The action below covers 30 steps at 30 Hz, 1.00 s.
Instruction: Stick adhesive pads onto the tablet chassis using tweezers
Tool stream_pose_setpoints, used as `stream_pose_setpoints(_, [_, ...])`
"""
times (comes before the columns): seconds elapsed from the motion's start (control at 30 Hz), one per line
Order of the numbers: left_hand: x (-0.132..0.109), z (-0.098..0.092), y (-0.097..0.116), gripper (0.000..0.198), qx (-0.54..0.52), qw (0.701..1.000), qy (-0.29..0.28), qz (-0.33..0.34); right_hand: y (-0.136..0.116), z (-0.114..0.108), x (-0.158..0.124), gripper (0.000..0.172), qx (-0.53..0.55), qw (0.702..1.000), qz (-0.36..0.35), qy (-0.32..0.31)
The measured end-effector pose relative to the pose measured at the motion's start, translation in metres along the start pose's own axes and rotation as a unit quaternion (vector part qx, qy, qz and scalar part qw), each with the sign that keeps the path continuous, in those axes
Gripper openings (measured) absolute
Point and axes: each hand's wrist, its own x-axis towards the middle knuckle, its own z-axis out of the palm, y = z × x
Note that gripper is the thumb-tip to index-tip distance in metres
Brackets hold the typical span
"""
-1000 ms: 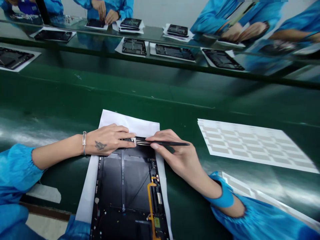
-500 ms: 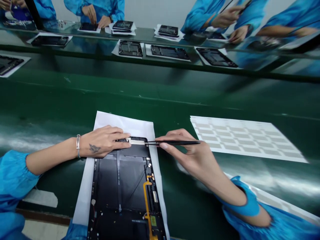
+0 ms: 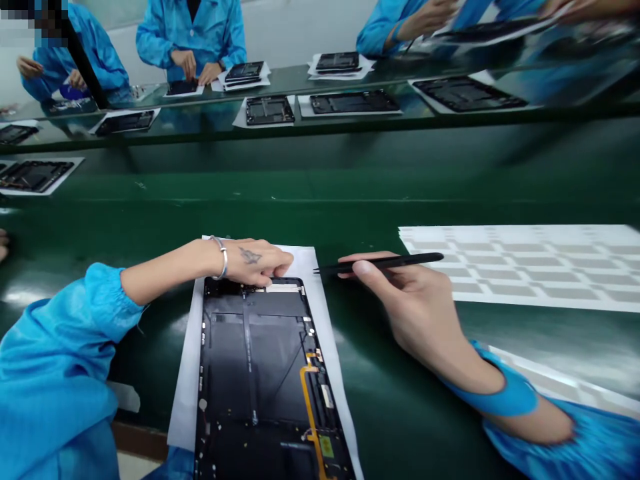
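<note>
A black tablet housing (image 3: pixel 255 373) lies face down on a white sheet (image 3: pixel 184 373), with an orange flex cable (image 3: pixel 311 407) at its lower right. A pale strip (image 3: pixel 284 288) sits along its top edge. My left hand (image 3: pixel 253 261) rests at that top edge, its fingertips just above the strip and holding nothing. My right hand (image 3: pixel 405 303) stays to the right of the housing, off the sheet's edge. It pinches black tweezers (image 3: pixel 383 265), whose tips point left and touch nothing.
A sheet of pale labels (image 3: pixel 520 263) lies to the right on the green workbench (image 3: pixel 380 193). Across the bench, a raised glassy shelf (image 3: pixel 210 113) carries several dark housings on white sheets. Co-workers in blue coats (image 3: pixel 190 40) work beyond it.
Both hands have drawn back from the pale strip, which stays on the housing. The tweezers have moved right and up, off the strip. The view has shifted and levelled.
</note>
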Motion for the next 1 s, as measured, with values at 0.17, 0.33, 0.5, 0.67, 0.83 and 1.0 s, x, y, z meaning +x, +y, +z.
stream_pose_setpoints(0.17, [0.017, -0.014, 0.009, 0.023, 0.038, 0.997, -0.066, -0.028, -0.002, 0.003, -0.001, 0.028, 0.044, 0.997, 0.009, 0.060])
stream_pose_setpoints(0.33, [0.025, -0.008, 0.017, 0.015, 0.073, 0.997, -0.011, -0.020, -0.004, 0.004, -0.002, 0.022, 0.065, 0.993, -0.009, 0.097])
stream_pose_setpoints(0.5, [0.018, 0.013, 0.009, 0.022, 0.066, 0.996, 0.067, -0.009, -0.016, 0.005, -0.011, 0.022, 0.006, 0.995, -0.095, 0.014])
stream_pose_setpoints(0.67, [-0.007, 0.033, -0.007, 0.024, -0.010, 0.985, 0.157, 0.064, -0.017, 0.010, -0.022, 0.024, -0.109, 0.952, -0.222, -0.180])
stream_pose_setpoints(0.83, [-0.011, 0.045, -0.012, 0.025, -0.041, 0.973, 0.208, 0.090, -0.014, 0.017, -0.026, 0.025, -0.190, 0.939, -0.219, -0.183])
stream_pose_setpoints(1.0, [-0.005, 0.052, -0.013, 0.019, -0.085, 0.965, 0.237, 0.078, -0.019, 0.030, -0.029, 0.026, -0.197, 0.932, -0.226, -0.201])
